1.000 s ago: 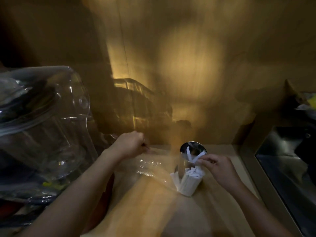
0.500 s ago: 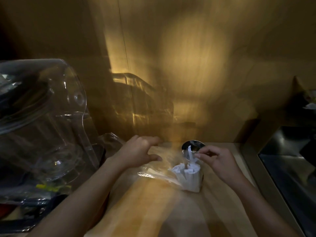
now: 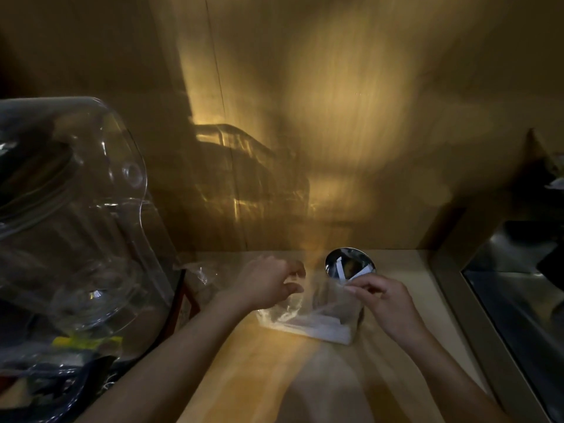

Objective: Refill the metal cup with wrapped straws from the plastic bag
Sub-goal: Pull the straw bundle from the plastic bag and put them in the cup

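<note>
Your left hand is hovering half-curled over the plastic bag, fingers spread, not clearly gripping anything. Your right hand looks pinched at the bag's top edge, too blurry to tell for sure. The metal cup sits right behind on the wooden counter, a couple of wrapped straws poking out

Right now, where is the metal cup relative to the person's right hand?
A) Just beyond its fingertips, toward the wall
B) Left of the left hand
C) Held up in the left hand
A: the metal cup stands on the counter just past the right hand, nearer the wall.
</note>
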